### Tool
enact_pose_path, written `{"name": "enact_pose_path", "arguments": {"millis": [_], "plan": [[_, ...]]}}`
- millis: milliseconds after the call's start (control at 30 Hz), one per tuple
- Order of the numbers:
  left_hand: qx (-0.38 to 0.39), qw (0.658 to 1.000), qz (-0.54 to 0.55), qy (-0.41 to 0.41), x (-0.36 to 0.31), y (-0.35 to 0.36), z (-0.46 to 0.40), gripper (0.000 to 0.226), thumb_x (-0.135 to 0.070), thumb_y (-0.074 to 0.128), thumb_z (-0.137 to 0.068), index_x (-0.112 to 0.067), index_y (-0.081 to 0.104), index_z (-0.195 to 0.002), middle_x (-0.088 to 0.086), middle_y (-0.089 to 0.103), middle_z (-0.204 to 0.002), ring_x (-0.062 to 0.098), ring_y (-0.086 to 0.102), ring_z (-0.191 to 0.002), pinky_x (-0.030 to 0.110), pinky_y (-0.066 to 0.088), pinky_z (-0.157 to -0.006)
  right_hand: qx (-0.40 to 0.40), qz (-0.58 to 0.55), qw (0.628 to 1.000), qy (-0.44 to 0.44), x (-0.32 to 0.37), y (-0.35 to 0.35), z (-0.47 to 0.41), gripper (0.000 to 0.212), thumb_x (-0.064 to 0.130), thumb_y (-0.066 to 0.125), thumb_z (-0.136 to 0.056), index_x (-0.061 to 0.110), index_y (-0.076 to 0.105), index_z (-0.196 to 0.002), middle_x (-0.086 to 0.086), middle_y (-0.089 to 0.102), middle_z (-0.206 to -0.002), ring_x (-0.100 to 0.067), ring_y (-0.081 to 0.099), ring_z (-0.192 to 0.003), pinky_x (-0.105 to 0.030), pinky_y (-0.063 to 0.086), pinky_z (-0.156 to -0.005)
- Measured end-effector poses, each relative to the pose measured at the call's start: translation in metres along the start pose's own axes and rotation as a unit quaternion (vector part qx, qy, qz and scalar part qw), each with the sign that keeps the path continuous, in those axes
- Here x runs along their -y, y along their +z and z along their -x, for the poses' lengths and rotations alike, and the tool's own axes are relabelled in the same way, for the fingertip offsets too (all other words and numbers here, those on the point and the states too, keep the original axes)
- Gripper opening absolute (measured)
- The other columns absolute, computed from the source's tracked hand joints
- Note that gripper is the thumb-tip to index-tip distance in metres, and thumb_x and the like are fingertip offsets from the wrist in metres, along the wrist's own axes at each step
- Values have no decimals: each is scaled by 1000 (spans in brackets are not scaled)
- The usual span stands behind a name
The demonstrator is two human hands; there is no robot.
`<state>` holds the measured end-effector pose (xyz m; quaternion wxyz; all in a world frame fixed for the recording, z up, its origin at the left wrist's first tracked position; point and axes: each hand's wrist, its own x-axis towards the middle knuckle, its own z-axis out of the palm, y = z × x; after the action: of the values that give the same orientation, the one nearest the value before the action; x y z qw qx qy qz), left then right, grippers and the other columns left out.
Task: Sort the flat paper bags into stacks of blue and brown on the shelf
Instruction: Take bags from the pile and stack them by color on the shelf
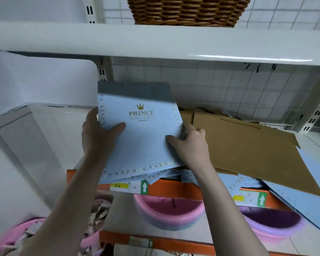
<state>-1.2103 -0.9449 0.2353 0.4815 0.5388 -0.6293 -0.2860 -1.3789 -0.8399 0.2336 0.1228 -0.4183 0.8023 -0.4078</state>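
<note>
Both hands pinch the top blue bag [142, 137] by its side edges, left hand [96, 133] and right hand [190, 145], thumbs on its face. It looks light, flat, bendy and probably slick, so edge grips suit. Brown bags [248, 145] lie right of the right hand. Pink tubs [166, 215] sit below the hands, contents unclear.

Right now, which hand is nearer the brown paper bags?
Right. The right hand grips the blue bag's right edge, right beside the brown paper bags; the left hand grips its far left edge.
</note>
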Motion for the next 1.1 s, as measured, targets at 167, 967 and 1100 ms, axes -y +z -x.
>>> {"name": "enact_pose_path", "arguments": {"millis": [167,967,1100], "plan": [[61,998,-14,25,-4,-1,21,76,-49,61,-53,-21,53,-123,6,60,-117,30,54,-109,42,45,-89,-87,40,995,11,-8,-12,34,38,37,57,-87,15,51,-117,-8,51,-107,-34,53,-98,-34,40,-79],[211,961,-95,151,-197,231,335,56,-40,67,-80,-6,48,-121,18,46,-112,37,48,-108,40,41,-82,-223,222,946,77,-265,-322,162,36,38,46,-93,10,46,-115,-9,49,-114,-33,50,-104,-37,37,-76],[223,956,-105,160,-223,267,373,58,-40,67,-80,-6,49,-123,19,47,-111,38,48,-108,39,41,-82,-228,217,944,93,-303,-362,172,34,39,47,-93,10,47,-111,-8,50,-111,-31,50,-105,-37,36,-78]]}}
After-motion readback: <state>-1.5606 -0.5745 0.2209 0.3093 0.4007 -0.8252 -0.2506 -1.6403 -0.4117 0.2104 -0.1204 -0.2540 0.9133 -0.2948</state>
